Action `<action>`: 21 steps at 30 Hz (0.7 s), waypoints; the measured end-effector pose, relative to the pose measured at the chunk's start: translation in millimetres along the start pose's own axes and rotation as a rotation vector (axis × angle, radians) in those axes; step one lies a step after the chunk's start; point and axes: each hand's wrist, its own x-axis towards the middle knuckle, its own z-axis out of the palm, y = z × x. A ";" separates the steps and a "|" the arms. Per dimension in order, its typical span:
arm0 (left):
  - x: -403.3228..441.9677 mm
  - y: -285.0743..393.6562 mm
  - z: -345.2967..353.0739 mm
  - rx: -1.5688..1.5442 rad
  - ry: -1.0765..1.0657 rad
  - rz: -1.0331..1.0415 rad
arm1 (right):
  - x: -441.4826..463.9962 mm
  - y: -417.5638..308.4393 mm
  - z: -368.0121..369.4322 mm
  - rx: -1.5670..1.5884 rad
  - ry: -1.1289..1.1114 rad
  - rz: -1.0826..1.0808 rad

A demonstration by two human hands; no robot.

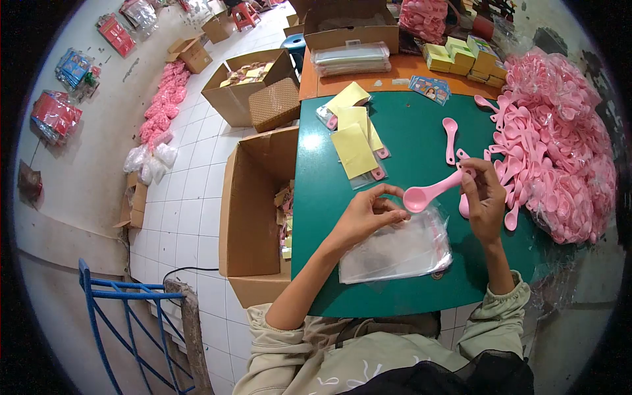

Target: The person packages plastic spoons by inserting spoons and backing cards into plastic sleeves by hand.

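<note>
A pink plastic spoon (431, 192) is held by its handle in my right hand (485, 197), between thumb and fingers, its bowl pointing left. Beside the bowl is my left hand (370, 214), with its thumb and index finger apart. Below my hands a stack of clear plastic bags (395, 253) lies on the green table (322, 263); whether my left fingers touch the top bag I cannot tell. Another pink spoon (450, 140) lies farther back. Several bagged spoons with yellow cards (353, 150) lie at the back left of the tabletop.
A large heap of pink spoons (553, 145), partly in plastic, covers the right side. An open cardboard box (253, 204) stands against the table's left edge. Small yellow boxes (457, 56) and plastic packs (351, 59) sit at the back. A blue metal railing (125, 289) is at lower left.
</note>
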 end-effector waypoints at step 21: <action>0.8 1.4 10.6 -0.047 -0.064 0.064 | -3.7 -3.5 5.6 0.141 -0.124 0.070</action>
